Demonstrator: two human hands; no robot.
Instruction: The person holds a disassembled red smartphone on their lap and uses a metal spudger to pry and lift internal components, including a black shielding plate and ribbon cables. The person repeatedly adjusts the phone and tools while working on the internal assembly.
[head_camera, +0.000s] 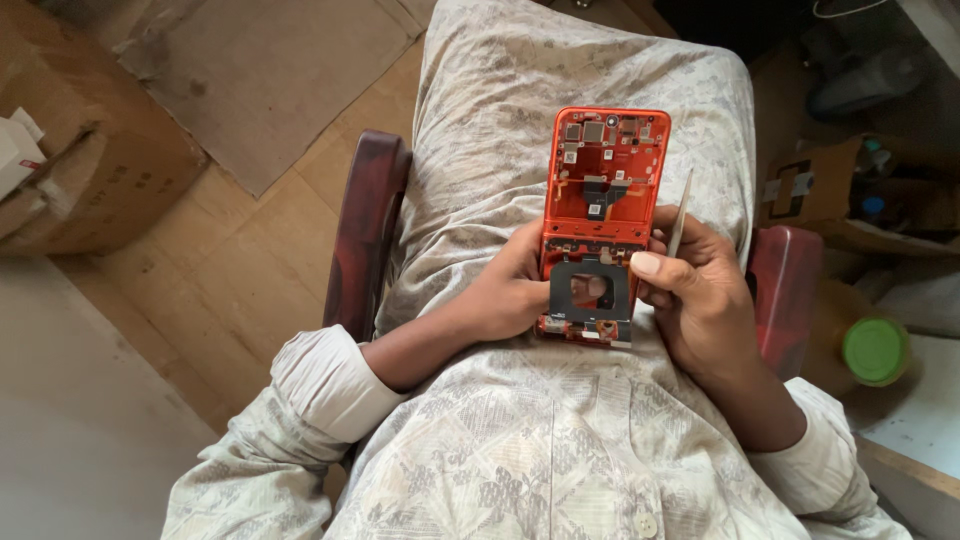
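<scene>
Opened phone frame held over my lap, both hands on its lower end.

I am gripping the orange phone frame (605, 200) with my left hand (510, 290) closed round its lower left edge; its long axis is running away from me, bare boards and connectors facing up. My right hand (700, 290) is pinching a thin metal tool (682, 215) upright beside the right edge, thumb touching the dark square plate (590, 290). Patterned cloth lies beneath.
</scene>
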